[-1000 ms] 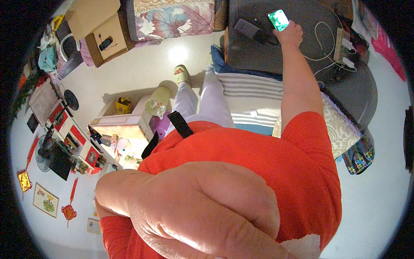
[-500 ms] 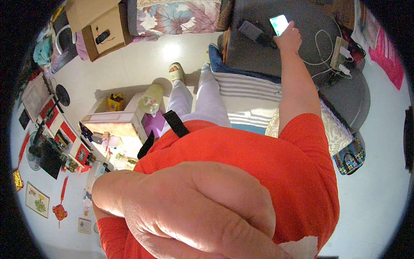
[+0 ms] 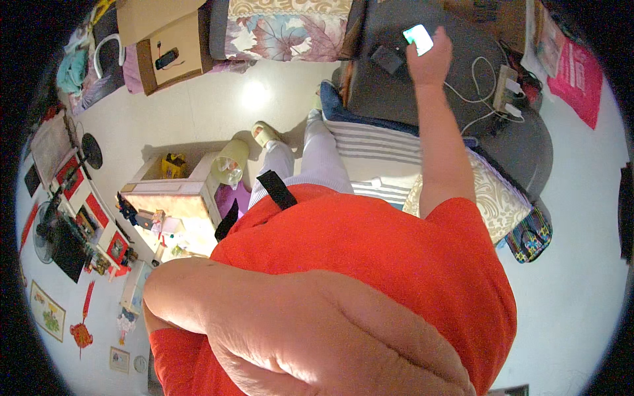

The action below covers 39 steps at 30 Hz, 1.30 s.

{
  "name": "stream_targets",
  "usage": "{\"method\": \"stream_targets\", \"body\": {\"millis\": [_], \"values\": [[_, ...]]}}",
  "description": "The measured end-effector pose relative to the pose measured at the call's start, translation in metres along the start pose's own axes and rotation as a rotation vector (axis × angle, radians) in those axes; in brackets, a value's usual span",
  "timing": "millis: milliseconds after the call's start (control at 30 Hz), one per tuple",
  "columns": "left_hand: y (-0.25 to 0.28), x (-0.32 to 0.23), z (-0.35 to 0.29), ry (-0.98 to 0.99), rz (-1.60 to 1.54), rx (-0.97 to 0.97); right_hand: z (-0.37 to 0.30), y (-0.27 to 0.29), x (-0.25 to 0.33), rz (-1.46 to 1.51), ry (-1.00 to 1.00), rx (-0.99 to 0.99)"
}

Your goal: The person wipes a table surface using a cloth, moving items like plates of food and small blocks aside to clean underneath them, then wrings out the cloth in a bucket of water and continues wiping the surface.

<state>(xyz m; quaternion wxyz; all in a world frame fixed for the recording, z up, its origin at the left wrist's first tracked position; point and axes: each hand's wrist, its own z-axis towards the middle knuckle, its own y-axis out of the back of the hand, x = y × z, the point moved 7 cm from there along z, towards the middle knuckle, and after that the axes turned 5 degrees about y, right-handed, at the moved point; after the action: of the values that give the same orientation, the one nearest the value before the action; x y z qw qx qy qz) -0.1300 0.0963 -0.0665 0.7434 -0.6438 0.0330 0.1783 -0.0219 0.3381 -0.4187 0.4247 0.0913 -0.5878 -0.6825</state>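
Note:
At the far right of centre, my right arm stretches out over a dark grey seat (image 3: pixel 370 92). My right hand (image 3: pixel 430 65) is closed around a phone (image 3: pixel 419 41), whose screen glows white with a touch of green. Beside that hand, a dark rectangular block (image 3: pixel 387 60) lies on the seat. My bent left arm (image 3: pixel 297 330) crosses close to the camera, its elbow at the left; the left hand itself is outside the picture.
A white power strip (image 3: pixel 507 91) with plugs and looping cables lies right of my right arm. Patterned cushions (image 3: pixel 495 198) and a striped cloth (image 3: pixel 376 142) are nearer. On the left stand a small lit cabinet (image 3: pixel 178 191), a green bin (image 3: pixel 231 162) and an open cardboard box (image 3: pixel 148 53).
My right hand, with the phone, has shifted left and the phone's angle has changed. The left forearm sits lower in the picture. The whole view has turned slightly.

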Motion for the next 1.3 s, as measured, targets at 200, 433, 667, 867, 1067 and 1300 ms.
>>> {"method": "stream_targets", "body": {"millis": [200,433,667,867,1067,1300], "values": [[-0.059,-0.025,-0.048,-0.115,-0.001,0.077,-0.092,0.011,0.124,0.331,0.004,0.227],[-0.101,-0.089,-0.124,-0.096,-0.003,0.064,-0.207,-0.009,0.252,0.466,-0.040,0.622],[-0.148,-0.198,-0.233,-0.336,0.567,0.207,-0.238,-0.012,0.332,0.324,0.106,0.697],[-0.183,-0.286,-0.324,-0.613,1.104,0.326,-0.235,-0.018,0.391,0.379,0.036,0.699],[-0.199,-0.314,-0.391,-0.523,1.197,0.226,-0.230,-0.069,0.473,0.340,0.371,0.944],[-0.177,-0.341,-0.403,-0.655,0.998,0.240,-0.201,-0.123,0.545,0.331,0.550,1.098]]}}
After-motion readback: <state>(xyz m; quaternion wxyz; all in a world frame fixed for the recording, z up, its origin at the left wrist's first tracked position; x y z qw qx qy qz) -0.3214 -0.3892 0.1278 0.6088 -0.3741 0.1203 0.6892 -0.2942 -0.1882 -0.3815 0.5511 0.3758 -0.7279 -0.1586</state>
